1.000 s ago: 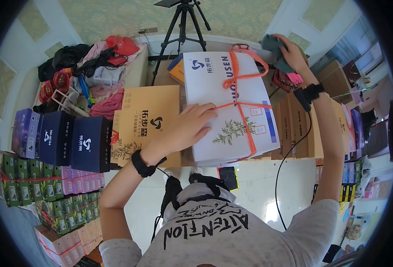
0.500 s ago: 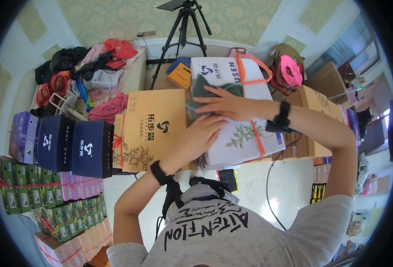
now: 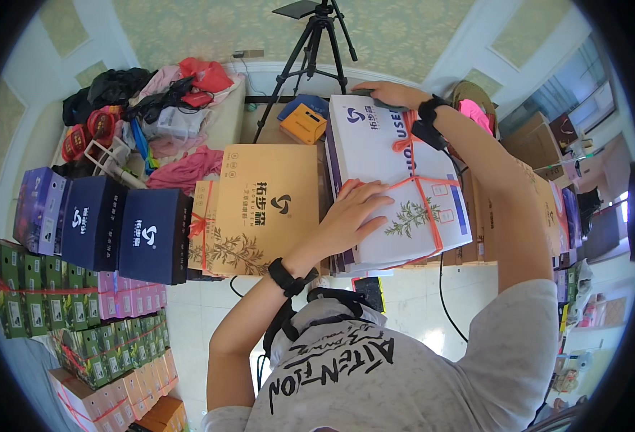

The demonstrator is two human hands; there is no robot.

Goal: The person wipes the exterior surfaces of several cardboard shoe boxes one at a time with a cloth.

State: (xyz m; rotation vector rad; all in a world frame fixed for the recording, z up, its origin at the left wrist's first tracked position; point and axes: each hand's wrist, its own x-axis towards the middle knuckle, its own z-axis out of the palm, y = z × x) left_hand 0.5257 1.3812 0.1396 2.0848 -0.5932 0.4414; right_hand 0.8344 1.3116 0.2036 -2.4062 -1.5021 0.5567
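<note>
A stack of white shoe boxes point(image 3: 375, 155), tied with red plastic string point(image 3: 416, 189), stands in front of me. Resting flat on the near left part of its lid is my left hand point(image 3: 359, 216), fingers apart. My right hand point(image 3: 393, 93) reaches over to the far edge of the lid, gripping a dark green cloth point(image 3: 387, 106). Much of that cloth is hidden under the hand and past the edge. Beside the white stack, on the left, is a tan box point(image 3: 260, 201) with a printed plant. Both wrists wear black straps.
Two dark blue boxes point(image 3: 152, 237) and a purple box point(image 3: 40, 212) line the left. Behind are a heap of clothes point(image 3: 180, 108), a black tripod point(image 3: 317, 43) and a small orange box point(image 3: 304, 124). Tied green boxes point(image 3: 37, 302) are stacked lower left; a black cable point(image 3: 441, 288) hangs near me.
My right hand has swept the green cloth from the lid's left side to its far edge. My left hand has shifted slightly right onto the lid; the red string now lies across the box.
</note>
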